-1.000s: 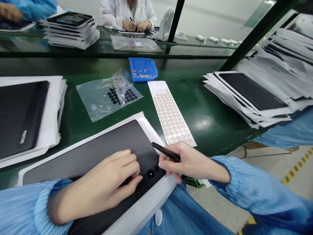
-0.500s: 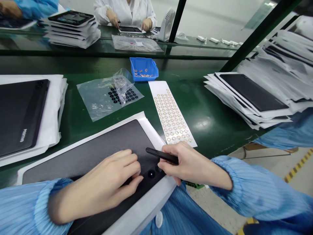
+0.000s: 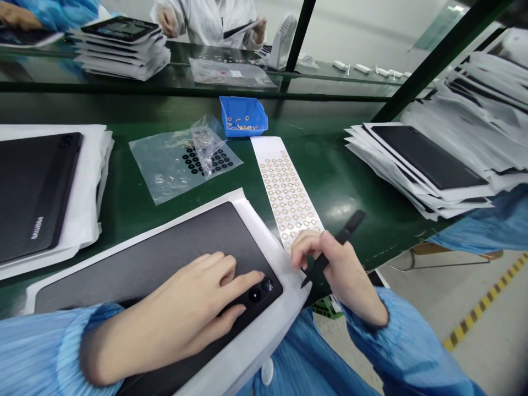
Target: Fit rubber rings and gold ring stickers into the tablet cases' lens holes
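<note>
A dark grey tablet [image 3: 165, 250] lies on a white foam sleeve [image 3: 258, 217] in front of me, its two round camera lenses [image 3: 256, 295] at the near right corner. My left hand [image 3: 193, 308] rests open on the tablet, its index fingertip touching beside the upper lens. Over the right edge of the sleeve, my right hand [image 3: 334, 264] is closed around black tweezers [image 3: 319, 268], their pointed tip down and left and the broad end up. Just beyond that hand lies a white sheet of ring-shaped stickers [image 3: 286, 192].
A blue bin [image 3: 244, 116] holds small rings; a clear bag [image 3: 165, 165] with black rings lies beside it. Another tablet [image 3: 37, 192] on sleeves is at left, a tablet stack [image 3: 429, 157] at right. Across a glass shelf [image 3: 350, 88], a person in white [image 3: 206, 22] works.
My right hand has moved right, off the tablet, and the tweezers have swung round to point down. My left index finger has stretched out to the lenses. The person opposite has lifted a tablet.
</note>
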Demonstrator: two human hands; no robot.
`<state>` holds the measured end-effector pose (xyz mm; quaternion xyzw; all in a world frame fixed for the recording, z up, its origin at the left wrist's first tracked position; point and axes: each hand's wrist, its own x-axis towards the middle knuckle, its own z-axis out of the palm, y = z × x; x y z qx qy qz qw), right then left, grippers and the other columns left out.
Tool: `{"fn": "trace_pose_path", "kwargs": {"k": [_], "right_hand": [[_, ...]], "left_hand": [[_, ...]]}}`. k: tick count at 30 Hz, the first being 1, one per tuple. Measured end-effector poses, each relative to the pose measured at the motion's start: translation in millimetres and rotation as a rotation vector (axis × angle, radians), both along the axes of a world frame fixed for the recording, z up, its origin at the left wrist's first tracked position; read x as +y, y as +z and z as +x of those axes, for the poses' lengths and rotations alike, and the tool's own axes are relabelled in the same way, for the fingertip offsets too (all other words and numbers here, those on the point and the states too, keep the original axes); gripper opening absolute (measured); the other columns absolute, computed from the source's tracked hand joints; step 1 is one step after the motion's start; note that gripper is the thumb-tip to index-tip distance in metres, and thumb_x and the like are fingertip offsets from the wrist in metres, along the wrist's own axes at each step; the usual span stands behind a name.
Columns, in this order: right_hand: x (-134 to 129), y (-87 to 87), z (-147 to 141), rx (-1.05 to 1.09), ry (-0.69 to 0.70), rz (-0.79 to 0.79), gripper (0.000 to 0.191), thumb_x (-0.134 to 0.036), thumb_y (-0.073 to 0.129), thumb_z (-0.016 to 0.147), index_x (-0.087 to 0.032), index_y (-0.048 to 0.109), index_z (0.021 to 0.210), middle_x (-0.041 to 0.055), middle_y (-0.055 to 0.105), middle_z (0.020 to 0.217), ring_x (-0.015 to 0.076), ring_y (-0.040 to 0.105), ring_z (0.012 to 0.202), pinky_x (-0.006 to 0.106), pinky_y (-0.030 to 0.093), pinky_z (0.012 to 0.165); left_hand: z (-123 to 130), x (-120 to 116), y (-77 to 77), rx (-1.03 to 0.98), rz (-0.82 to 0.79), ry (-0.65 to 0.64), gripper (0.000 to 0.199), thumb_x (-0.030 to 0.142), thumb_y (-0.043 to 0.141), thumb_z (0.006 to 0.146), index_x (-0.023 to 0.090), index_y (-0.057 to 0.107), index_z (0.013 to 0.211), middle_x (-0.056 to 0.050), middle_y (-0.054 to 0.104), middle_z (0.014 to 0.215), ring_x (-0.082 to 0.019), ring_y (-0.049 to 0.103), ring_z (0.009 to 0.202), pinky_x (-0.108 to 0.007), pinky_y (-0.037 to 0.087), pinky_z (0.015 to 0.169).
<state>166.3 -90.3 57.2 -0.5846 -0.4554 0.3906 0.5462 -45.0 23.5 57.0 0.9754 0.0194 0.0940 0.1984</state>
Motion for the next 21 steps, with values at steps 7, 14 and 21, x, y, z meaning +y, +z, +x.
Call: {"fn": "trace_pose_path", "kwargs": {"k": [7,14,21], "right_hand": [[-24,-21.8,-16,0.098,-0.05,0.204,0.026,-0.044,0.067,0.084,-0.019,0.061,0.083,0.0029,0.064,0.076,0.016,0.068,0.066,0.027,0.059,0.062],[-28,-34.3,-23,0.069,-0.136,0.348,0.016,-0.033,0.07,0.084,-0.02,0.062,0.085,0.0042,0.068,0.076,0.0164,0.07,0.067,0.027,0.062,0.06],[-23,-35.2,-25,0.017,-0.134,0.343,0.019,-0.035,0.07,0.084,-0.019,0.061,0.083,0.0059,0.069,0.074,0.0171,0.069,0.064,0.028,0.061,0.057]], "left_hand": [[4,-4,1.1,0.062,0.131,-0.042,0.043,0.011,0.048,0.088,0.019,0.047,0.13,-0.003,0.045,0.079,-0.02,0.046,0.069,-0.029,0.037,0.059],[3,-4,1.6,0.087,0.131,-0.056,0.045,0.009,0.05,0.087,0.018,0.048,0.131,-0.003,0.044,0.079,-0.019,0.045,0.069,-0.028,0.036,0.059],[5,-4,2.2,0.069,0.125,-0.051,0.043,0.009,0.052,0.086,0.017,0.051,0.128,-0.003,0.044,0.077,-0.019,0.044,0.068,-0.028,0.035,0.058]]}}
